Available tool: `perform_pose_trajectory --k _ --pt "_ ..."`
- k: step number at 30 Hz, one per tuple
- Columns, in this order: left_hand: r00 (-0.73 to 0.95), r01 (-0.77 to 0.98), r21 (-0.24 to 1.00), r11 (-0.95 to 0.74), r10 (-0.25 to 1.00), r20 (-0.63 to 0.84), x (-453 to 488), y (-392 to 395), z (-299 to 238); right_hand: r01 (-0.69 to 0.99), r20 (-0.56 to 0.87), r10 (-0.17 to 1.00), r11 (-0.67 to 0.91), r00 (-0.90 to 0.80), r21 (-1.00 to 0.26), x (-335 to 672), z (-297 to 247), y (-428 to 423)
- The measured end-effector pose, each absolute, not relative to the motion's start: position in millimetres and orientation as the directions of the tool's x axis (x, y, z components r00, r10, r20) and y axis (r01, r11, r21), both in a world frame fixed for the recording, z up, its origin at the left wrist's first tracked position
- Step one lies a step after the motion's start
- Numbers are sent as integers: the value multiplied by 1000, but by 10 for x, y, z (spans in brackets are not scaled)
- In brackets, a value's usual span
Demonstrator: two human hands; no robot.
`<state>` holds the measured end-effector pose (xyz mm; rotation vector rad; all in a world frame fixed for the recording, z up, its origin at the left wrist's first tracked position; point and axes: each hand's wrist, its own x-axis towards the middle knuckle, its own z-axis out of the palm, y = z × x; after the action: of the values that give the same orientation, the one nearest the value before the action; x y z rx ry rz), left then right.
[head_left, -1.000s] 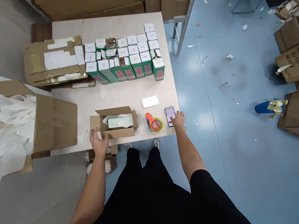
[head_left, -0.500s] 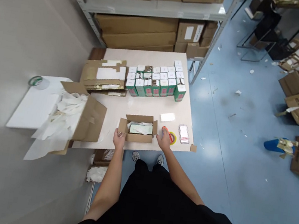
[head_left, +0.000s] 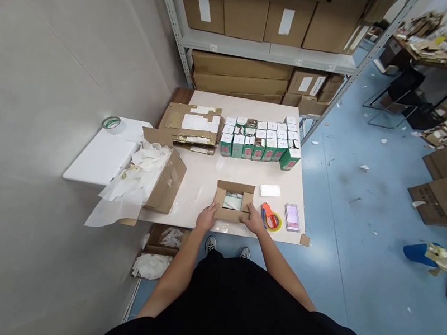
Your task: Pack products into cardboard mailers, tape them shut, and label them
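A small open cardboard box sits near the front edge of the pale table, with a green-and-white packet inside. My left hand presses against the box's left front flap. On the right front flap lies my right hand, its fingers curled on the cardboard. Just right of that hand lie an orange tape dispenser with a yellowish roll and a phone. A white card lies behind them.
Several green-and-white small boxes stand in rows at the table's back, beside flattened cardboard. A large open carton with white paper sits left. Shelving with brown cartons stands behind. Cartons and scraps litter the blue floor right.
My right hand left the phone, passed the tape dispenser, and came onto the small box. My left hand shifted to the box's flap. My head rose, showing more of the room.
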<state>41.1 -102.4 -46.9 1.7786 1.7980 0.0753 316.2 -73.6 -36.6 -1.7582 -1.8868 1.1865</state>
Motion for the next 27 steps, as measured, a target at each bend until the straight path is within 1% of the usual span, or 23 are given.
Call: perform_pose_trajectory --k 5,6,8,11,15,17,19,22,24,27 --pt "201 863 501 67 864 -462 132 -808 -404 677 -316 905 -45 -284 -735 3340 -348 -782" --pt "215 853 517 74 853 -476 89 -751 -379 676 -316 908 -50 -275 -735 3365 -347 -776" --pt "211 837 537 104 844 -493 49 -634 -320 680 -308 929 -92 -204 -728 3361 -345 -740" --pt "105 841 514 168 882 -459 111 -498 -230 679 -295 955 -199 -28 -707 3226 -348 -649" --pt "-103 879 410 242 938 -332 327 -435 -177 713 -297 942 -318 159 -625 2989 -388 -582" --pt "-129 904 362 227 953 -276 428 -396 -171 718 -298 927 -367 228 -592 2925 -423 -587" --pt "-36 935 337 111 974 -222 504 -303 -160 704 -319 909 -411 268 -580 2908 -463 -594" --pt "191 938 327 -117 960 -205 583 -90 -124 678 -349 897 -436 271 -593 2931 -524 -571" --pt "239 937 311 -160 942 -235 623 17 -112 662 -337 903 -425 265 -618 2947 -560 -541" --pt "242 944 298 -140 909 -339 668 -2 -161 637 -312 909 -416 276 -649 2945 -585 -508"
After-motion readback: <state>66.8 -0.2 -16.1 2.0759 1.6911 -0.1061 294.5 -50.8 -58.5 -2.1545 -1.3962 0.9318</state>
